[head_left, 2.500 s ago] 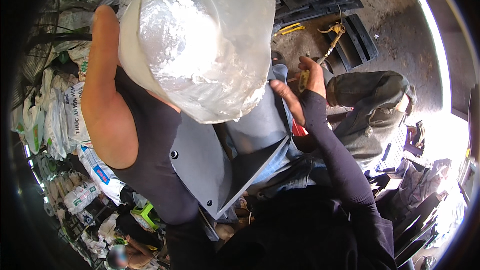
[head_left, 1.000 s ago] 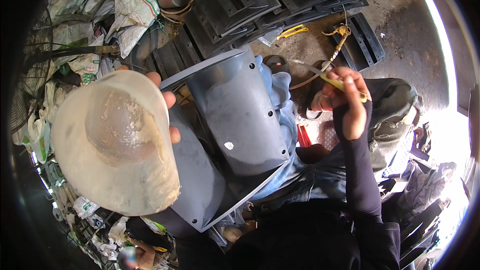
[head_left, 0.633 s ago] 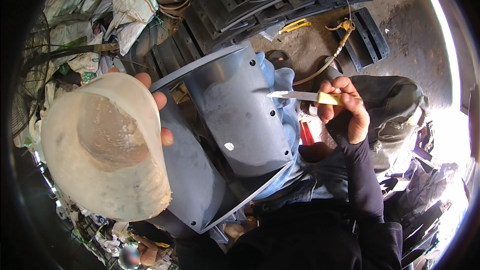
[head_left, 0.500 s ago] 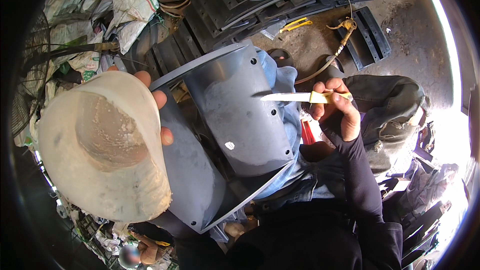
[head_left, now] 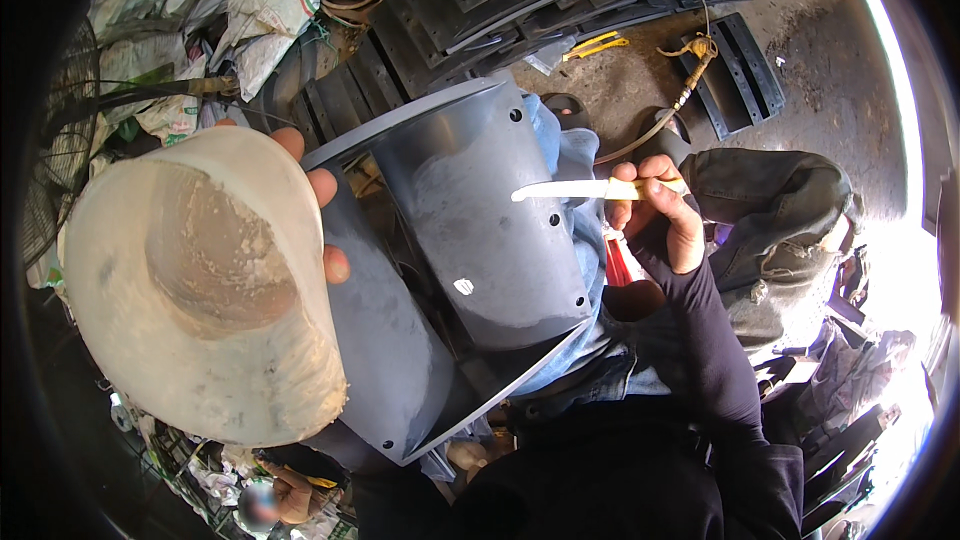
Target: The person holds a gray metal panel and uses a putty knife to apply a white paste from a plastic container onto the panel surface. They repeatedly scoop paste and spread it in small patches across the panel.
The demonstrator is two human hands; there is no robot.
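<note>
My left hand point(head_left: 322, 186) grips the rim of a whitish, soft-looking bowl point(head_left: 120, 280), its mouth tilted up and brown residue caked inside. Only some fingertips show; the rest of that hand is behind the bowl. In my right hand point(head_left: 668, 205) is a small knife point(head_left: 570, 190) with a yellow handle, pinched between thumb and fingers. Its pale blade points left, over a grey moulded panel point(head_left: 480, 230) lying across my lap. The panel has curved faces, small holes along its edges, smeared lighter patches and one white spot. Whether the blade touches the panel I cannot tell.
Dark slotted panels point(head_left: 480, 0) are stacked beyond my lap, with a yellow box cutter point(head_left: 597, 45) beside them. Another dark slotted part point(head_left: 735, 75) lies on the floor near a hose point(head_left: 690, 85). Crumpled sacks point(head_left: 265, 10) and a fan point(head_left: 65, 160) stand at the left.
The knife has shifted slightly left and up over the panel, its blade turned a little. The bowl has moved slightly left and remains in my left hand.
</note>
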